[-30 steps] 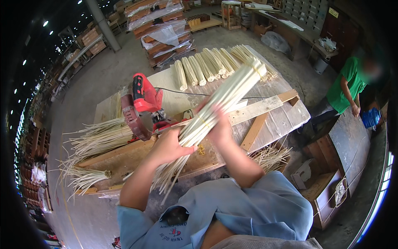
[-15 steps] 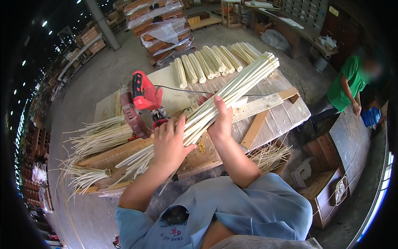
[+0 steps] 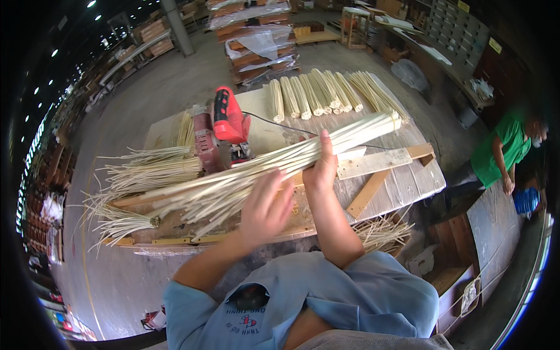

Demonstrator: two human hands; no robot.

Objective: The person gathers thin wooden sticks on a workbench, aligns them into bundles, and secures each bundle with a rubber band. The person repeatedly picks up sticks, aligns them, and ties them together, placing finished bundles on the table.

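A bundle of long pale cane sticks (image 3: 274, 160) slants across the bench, its far right end gathered tightly and its left end fanned loose. My right hand (image 3: 321, 169) is wrapped round it from below near the middle, thumb up along the near side. My left hand (image 3: 267, 204), blurred by motion, is off the bundle with its fingers stretched out, just in front of the sticks. Beyond the bundle's loose part stands a red cut-off saw (image 3: 230, 119) with a black grip and a maroon blade guard.
Several short tied bundles (image 3: 315, 96) lie in a row along the bench's far edge. Loose long sticks (image 3: 154, 169) lie left of the saw. A wooden fence board (image 3: 373, 163) crosses the right side. Offcuts (image 3: 382, 230) fill a box below. A person in green (image 3: 493, 151) stands at right.
My left hand has let go of the bundle and drawn back toward me. The bundle has tipped to a flatter slant, its loose end spreading more. The view has shifted, placing the bench farther right.
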